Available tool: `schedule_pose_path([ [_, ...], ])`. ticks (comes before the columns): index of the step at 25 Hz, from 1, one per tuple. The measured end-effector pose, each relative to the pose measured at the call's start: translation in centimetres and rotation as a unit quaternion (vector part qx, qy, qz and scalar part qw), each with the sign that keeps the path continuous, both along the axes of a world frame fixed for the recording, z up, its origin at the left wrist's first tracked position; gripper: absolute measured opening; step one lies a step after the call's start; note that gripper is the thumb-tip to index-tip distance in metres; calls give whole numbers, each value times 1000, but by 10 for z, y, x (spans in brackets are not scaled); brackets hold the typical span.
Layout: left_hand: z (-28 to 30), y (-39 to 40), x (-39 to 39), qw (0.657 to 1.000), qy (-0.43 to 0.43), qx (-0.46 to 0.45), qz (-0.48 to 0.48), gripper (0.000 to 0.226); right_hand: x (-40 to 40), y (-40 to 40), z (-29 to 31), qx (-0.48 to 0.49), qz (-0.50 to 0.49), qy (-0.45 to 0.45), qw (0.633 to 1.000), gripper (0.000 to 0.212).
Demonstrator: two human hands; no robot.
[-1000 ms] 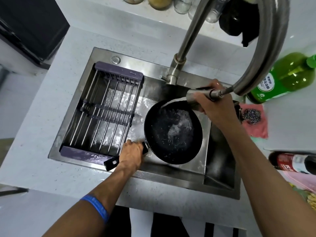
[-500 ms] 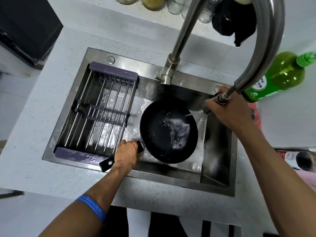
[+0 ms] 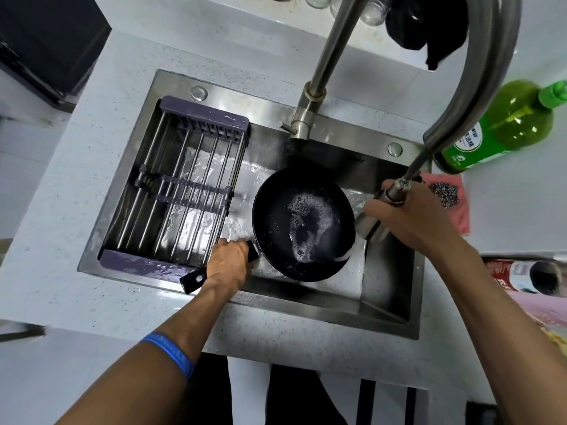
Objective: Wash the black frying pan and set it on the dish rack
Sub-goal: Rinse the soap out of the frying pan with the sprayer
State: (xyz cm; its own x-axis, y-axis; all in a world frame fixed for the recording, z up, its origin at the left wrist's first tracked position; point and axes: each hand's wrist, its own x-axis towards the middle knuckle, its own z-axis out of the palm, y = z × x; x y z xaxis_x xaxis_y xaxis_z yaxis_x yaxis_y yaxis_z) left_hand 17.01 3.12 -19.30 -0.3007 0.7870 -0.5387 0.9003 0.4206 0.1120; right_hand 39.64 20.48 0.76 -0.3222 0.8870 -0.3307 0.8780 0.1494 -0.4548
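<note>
Gripping pan handle — left hand; right hand holds sprayer.

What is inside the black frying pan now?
Inside the frying pan lies a patch of white foam and bubbles on wet black surface. No food or utensil shows. Foam hides the bottom beneath it.

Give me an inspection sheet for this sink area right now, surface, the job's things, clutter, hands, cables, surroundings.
Surface: steel sink set in a pale speckled counter; basin wet.
Job's things: black frying pan in the basin, suds inside; dish rack across the sink's left side, nothing on it.
Clutter: green bottle, steel scourer on a pink cloth, red-labelled bottle.
Hands: left hand grips the pan handle; right hand holds the pull-out spray head at the pan's right rim.
Cables: nothing seen; only the faucet hose.
Surroundings: glass jars and dark cloth behind the faucet.
</note>
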Motion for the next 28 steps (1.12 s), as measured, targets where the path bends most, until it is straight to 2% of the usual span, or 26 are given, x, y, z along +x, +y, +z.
schedule_pose_path([
  [8, 6, 1, 1, 1000, -15, 0, 14, 35, -37, -24, -12, -84, 4, 148, 985, 41],
  [14, 5, 1, 1, 999, -28, -13, 16, 30, -39, -24, -14, -63, 15, 119, 991, 41],
  [19, 6, 2, 1, 1000, -22, -10, 2, 24, -61, -30, -20, -92, 1, 183, 979, 39],
  [26, 9, 3, 0, 1000, -15, -13, 0, 29, -65, -27, -22, -82, 7, 193, 978, 40],
  [28, 10, 3, 1, 1000, -17, -17, 2, 28, -72, -25, -24, -83, -17, 206, 975, 39],
])
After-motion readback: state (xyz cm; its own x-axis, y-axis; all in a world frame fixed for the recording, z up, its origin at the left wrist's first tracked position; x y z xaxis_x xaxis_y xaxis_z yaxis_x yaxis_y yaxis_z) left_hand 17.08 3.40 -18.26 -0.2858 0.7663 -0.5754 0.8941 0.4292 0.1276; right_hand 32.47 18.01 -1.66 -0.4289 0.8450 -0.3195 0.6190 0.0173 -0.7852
